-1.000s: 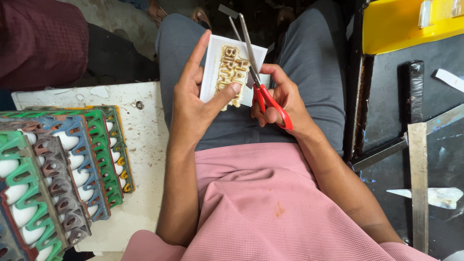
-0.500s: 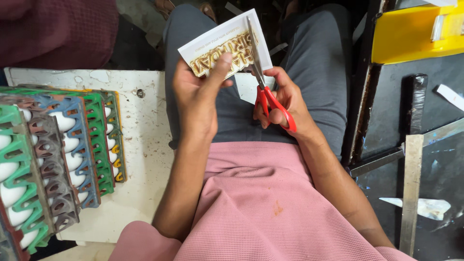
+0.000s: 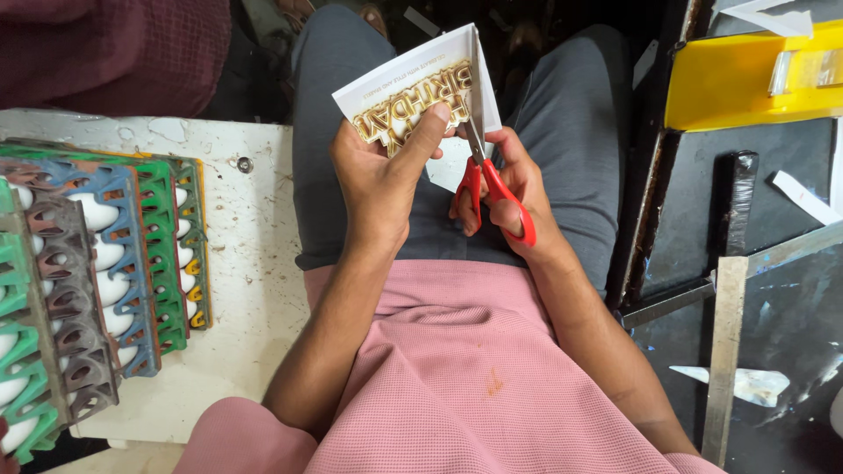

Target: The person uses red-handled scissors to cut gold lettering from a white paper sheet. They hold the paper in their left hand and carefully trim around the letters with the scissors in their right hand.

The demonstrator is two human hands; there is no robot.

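Observation:
My left hand (image 3: pixel 379 180) grips a white card with gold lettering (image 3: pixel 413 92) over my lap, thumb pressed on its printed face. My right hand (image 3: pixel 514 189) has its fingers through the red handles of a pair of scissors (image 3: pixel 487 175). The steel blades point up and lie along the card's right edge, where a flap of card folds back. Both hands sit close together above my grey trousers.
A white worn table (image 3: pixel 246 290) at left carries stacked coloured plastic trays (image 3: pixel 97 263) with white egg-like shapes. A person in a maroon garment (image 3: pixel 114 53) sits at upper left. A yellow bin (image 3: pixel 746 79), a metal ruler (image 3: pixel 724 351) and paper scraps lie on the dark surface at right.
The card has turned and risen in my left hand, lettering now running across. The scissor blades have travelled further up along the card's right side.

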